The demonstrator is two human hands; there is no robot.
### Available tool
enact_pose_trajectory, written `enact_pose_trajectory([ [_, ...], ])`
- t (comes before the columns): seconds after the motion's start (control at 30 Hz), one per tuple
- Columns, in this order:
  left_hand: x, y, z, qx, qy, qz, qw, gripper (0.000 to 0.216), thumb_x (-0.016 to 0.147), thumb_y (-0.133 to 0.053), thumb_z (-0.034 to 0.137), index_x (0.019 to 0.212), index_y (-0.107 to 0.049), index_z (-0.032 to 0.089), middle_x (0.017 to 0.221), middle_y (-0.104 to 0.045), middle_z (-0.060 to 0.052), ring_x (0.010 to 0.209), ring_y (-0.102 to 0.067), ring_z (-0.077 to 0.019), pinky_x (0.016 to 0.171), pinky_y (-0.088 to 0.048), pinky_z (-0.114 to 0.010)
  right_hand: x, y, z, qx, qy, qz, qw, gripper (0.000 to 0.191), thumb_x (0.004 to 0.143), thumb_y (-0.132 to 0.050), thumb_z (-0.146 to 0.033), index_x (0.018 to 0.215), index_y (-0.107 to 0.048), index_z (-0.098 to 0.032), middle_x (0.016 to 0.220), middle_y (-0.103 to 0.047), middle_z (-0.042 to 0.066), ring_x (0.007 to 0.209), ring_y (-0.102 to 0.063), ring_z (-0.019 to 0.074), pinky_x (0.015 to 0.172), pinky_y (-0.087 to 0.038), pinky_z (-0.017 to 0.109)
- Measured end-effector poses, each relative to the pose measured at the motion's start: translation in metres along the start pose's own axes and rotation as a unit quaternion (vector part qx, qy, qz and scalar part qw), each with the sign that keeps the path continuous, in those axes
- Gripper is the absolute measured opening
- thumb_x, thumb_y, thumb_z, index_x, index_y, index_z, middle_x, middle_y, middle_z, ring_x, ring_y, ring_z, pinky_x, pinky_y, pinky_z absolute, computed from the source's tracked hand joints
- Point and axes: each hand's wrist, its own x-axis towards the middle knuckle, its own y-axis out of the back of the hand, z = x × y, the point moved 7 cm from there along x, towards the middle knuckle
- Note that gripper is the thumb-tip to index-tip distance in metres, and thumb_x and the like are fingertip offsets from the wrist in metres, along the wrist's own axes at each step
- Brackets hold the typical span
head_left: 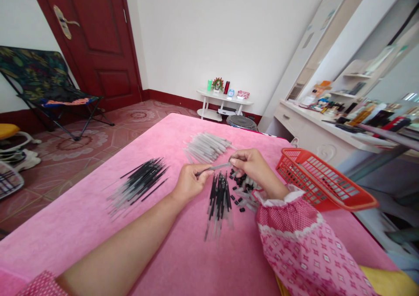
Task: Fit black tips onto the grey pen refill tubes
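Observation:
My left hand [190, 181] and my right hand [250, 165] both pinch one thin grey pen barrel [214, 168], held level above the pink table [98, 226]. Just below it lies a bundle of black refills [220, 195]. Small black caps [240, 190] are scattered under my right hand. A pile of grey barrels [206, 146] lies beyond the hands. A larger heap of black refills [139, 184] spreads to the left of my left hand.
A red plastic basket [322, 182] sits at the table's right edge. Behind stand a white dresser [324, 128] with bottles, a small white side table [224, 101], a folding chair [42, 86] and a dark red door [94, 38].

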Motion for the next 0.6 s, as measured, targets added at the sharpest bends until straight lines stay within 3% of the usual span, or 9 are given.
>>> enact_pose_trajectory([
  [0.23, -0.006, 0.006, 0.002, 0.007, -0.01, 0.02, 1.0, 0.021, 0.065, -0.071, 0.022, 0.086, -0.075, 0.025, 0.085, -0.071, -0.008, 0.08, -0.061, -0.0227, 0.078, -0.044, -0.029, -0.003, -0.001, 0.007, 0.06, -0.072, 0.008, 0.996, 0.01, 0.065, -0.058, -0.025, 0.062, -0.056, -0.015, 0.051, -0.05, -0.002, 0.041, -0.048, 0.0098, 0.04, -0.038, 0.021],
  [0.33, -0.003, 0.001, 0.0, 0.0, -0.004, 0.016, 1.0, 0.017, 0.069, -0.067, 0.024, 0.084, -0.075, 0.022, 0.081, -0.072, -0.007, 0.075, -0.062, -0.0217, 0.073, -0.045, -0.029, -0.002, 0.003, 0.0, -0.031, -0.016, 0.005, 0.999, 0.014, 0.07, -0.053, -0.025, 0.062, -0.057, -0.015, 0.05, -0.049, -0.003, 0.042, -0.044, 0.0086, 0.042, -0.035, 0.021],
  [0.47, 0.001, -0.01, -0.003, 0.029, -0.008, -0.025, 0.999, 0.017, 0.076, -0.06, 0.025, 0.082, -0.073, 0.017, 0.078, -0.071, -0.005, 0.072, -0.063, -0.0193, 0.069, -0.047, -0.028, -0.002, 0.0, -0.011, -0.193, 0.064, -0.019, 0.979, 0.016, 0.072, -0.055, -0.025, 0.06, -0.062, -0.016, 0.053, -0.054, -0.001, 0.05, -0.046, 0.0095, 0.049, -0.034, 0.021],
  [0.6, 0.001, -0.017, -0.002, 0.023, -0.003, -0.062, 0.998, 0.017, 0.076, -0.06, 0.025, 0.082, -0.072, 0.015, 0.079, -0.071, -0.004, 0.071, -0.063, -0.0166, 0.067, -0.048, -0.025, -0.003, -0.012, -0.01, -0.204, 0.074, -0.065, 0.974, 0.012, 0.069, -0.061, -0.026, 0.071, -0.068, -0.017, 0.064, -0.063, 0.0, 0.058, -0.053, 0.0117, 0.054, -0.037, 0.021],
])
